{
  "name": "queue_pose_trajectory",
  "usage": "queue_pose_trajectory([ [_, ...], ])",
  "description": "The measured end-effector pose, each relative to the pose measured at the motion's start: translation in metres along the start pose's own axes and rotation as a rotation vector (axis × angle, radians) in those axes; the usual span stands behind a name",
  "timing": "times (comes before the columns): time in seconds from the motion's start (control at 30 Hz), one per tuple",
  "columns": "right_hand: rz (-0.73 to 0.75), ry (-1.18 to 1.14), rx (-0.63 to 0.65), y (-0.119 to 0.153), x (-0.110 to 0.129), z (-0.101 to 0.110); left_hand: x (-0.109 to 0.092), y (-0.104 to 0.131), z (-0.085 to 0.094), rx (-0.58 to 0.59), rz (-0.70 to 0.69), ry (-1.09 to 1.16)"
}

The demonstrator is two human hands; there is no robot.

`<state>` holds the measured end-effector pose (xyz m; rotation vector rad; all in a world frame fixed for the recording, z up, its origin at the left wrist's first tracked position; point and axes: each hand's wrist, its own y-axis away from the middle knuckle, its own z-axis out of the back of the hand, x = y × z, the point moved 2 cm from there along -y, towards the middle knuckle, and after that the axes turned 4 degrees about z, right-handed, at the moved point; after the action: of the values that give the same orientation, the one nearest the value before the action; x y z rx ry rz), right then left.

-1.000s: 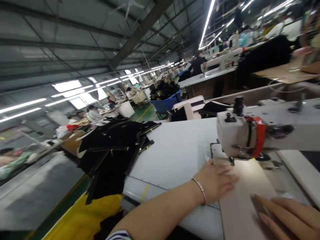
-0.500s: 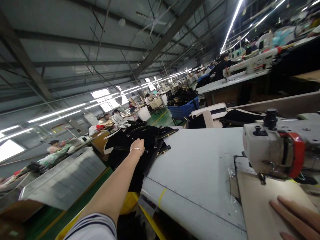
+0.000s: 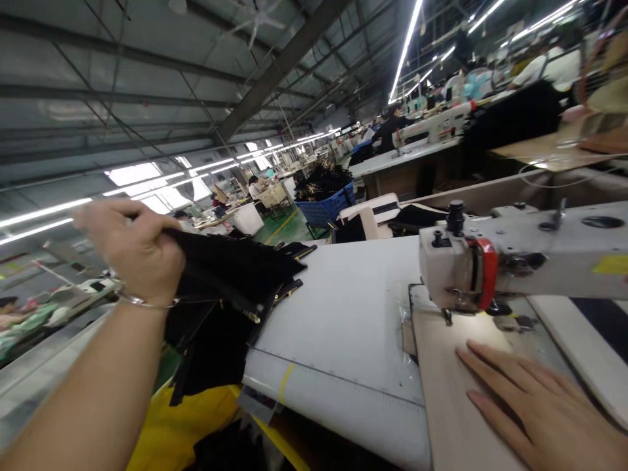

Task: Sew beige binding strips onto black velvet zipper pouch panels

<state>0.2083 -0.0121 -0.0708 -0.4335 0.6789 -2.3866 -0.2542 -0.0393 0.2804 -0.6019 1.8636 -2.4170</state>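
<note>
My left hand (image 3: 140, 245), a bracelet at its wrist, is raised at the left, closed on the edge of a black fabric piece (image 3: 220, 265). That piece has a gold-coloured metal zipper end and hangs over more black fabric pieces (image 3: 210, 350) at the table's left end. My right hand (image 3: 534, 399) lies flat with fingers spread on a beige panel (image 3: 444, 373). The panel's far end is under the head of a white sewing machine (image 3: 446, 268) with a red part. The machine stands on a pale work table (image 3: 333, 314) with a ruler strip along its front.
Behind the table are beige and black pieces (image 3: 366, 226) and a blue crate (image 3: 326, 204) heaped with black zippered pieces. Yellow cloth (image 3: 184, 418) hangs below the table's left end. Another sewing machine (image 3: 434, 127) stands farther back, with people at work around the hall.
My left hand has pulled the black fabric piece up and left off the pile. The view has turned right, showing more of my right hand, still flat on the beige panel.
</note>
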Motion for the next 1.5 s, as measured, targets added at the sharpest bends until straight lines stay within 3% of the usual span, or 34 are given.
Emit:
queue_pose_trajectory([
  [0.03, 0.011, 0.031, 0.053, -0.004, 0.002, 0.003, -0.020, 0.001, -0.002, 0.018, -0.094, 0.115],
  [0.1, 0.017, 0.072, 0.144, -0.013, 0.003, 0.008, -0.077, 0.017, -0.013, 0.164, -0.313, 0.391],
  [0.23, 0.005, 0.080, 0.196, -0.027, 0.002, 0.015, -0.220, 0.102, -0.041, 0.647, -0.598, 0.825],
  [0.3, -0.003, 0.075, 0.196, -0.028, 0.002, 0.016, -0.270, 0.148, -0.053, 0.840, -0.528, 0.847],
  [0.37, -0.009, 0.065, 0.201, -0.028, 0.003, 0.017, -0.294, 0.183, -0.063, 0.978, -0.352, 0.776],
  [0.43, -0.017, 0.055, 0.212, -0.027, 0.003, 0.017, -0.296, 0.202, -0.068, 1.062, -0.211, 0.712],
  [0.5, -0.023, 0.044, 0.217, -0.028, 0.003, 0.017, -0.287, 0.207, -0.070, 1.121, -0.140, 0.732],
  [0.67, -0.026, 0.028, 0.209, -0.030, 0.004, 0.019, -0.274, 0.184, -0.063, 1.278, 0.032, 1.065],
  [0.8, -0.025, 0.026, 0.214, -0.029, 0.006, 0.022, -0.300, 0.168, -0.051, 1.268, -0.030, 1.264],
  [0.9, -0.023, 0.025, 0.199, -0.029, 0.007, 0.023, -0.330, 0.174, -0.049, 1.276, -0.082, 1.189],
  [1.03, -0.024, 0.030, 0.206, -0.030, 0.006, 0.023, -0.355, 0.187, -0.053, 1.183, -0.020, 1.107],
  [1.5, -0.043, 0.037, 0.264, -0.032, 0.005, 0.019, -0.363, 0.187, -0.064, 1.096, 0.028, 0.993],
])
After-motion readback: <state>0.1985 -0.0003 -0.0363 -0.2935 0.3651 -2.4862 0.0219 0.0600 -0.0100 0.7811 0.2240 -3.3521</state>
